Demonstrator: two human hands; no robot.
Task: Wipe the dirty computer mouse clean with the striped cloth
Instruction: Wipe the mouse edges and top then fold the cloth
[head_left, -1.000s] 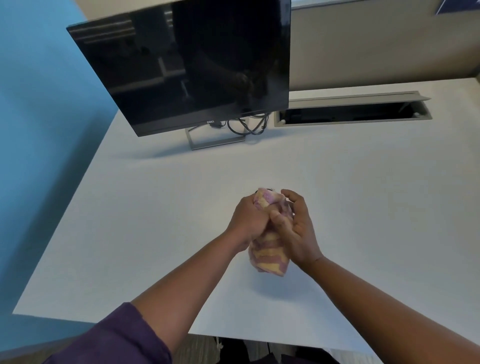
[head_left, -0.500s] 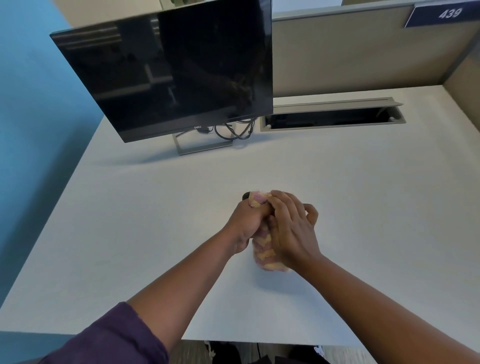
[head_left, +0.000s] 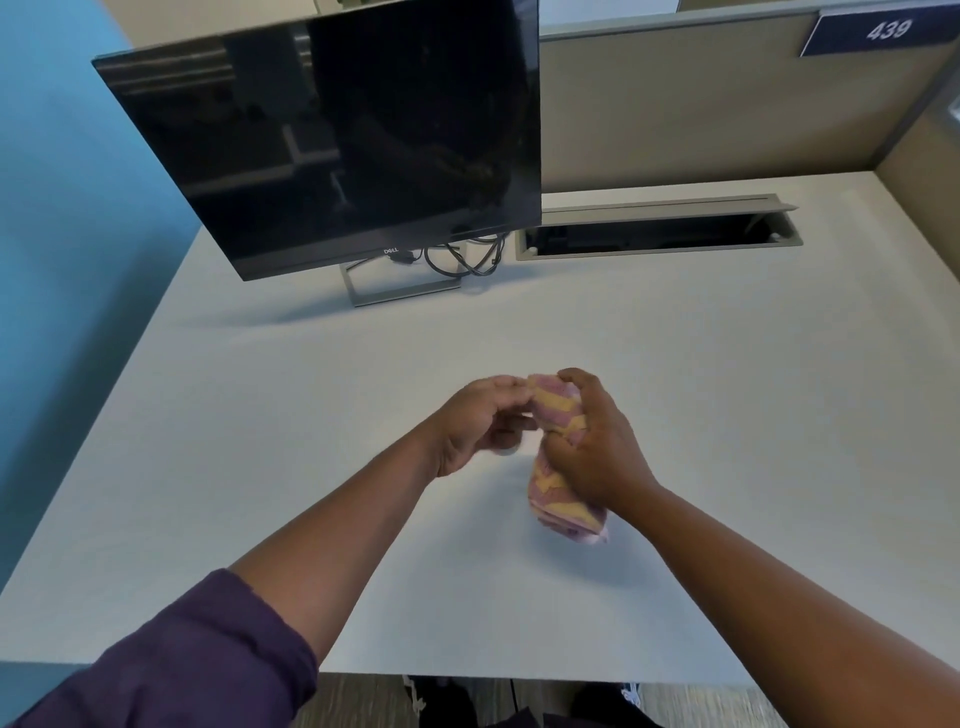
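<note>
My right hand (head_left: 597, 447) grips the pink-and-yellow striped cloth (head_left: 558, 499), which hangs bunched from its fist to just above the white desk (head_left: 727, 415). The cloth's upper end bulges between its fingers. My left hand (head_left: 478, 421) is curled beside that upper end, fingertips touching the cloth. The computer mouse (head_left: 506, 449) is almost wholly hidden inside the left hand; only a small pale bit shows under the palm. Both hands are held over the middle of the desk.
A dark Dell monitor (head_left: 353, 145) on a metal stand is at the back left, with black cables (head_left: 462, 257) behind it. An open cable tray (head_left: 660, 234) is set into the desk at the back. Beige partition walls close the back and right.
The hands have drawn apart: my right hand slid off the left hand and to the right with the cloth. The dark mouse tip seen above my left hand no longer shows.
</note>
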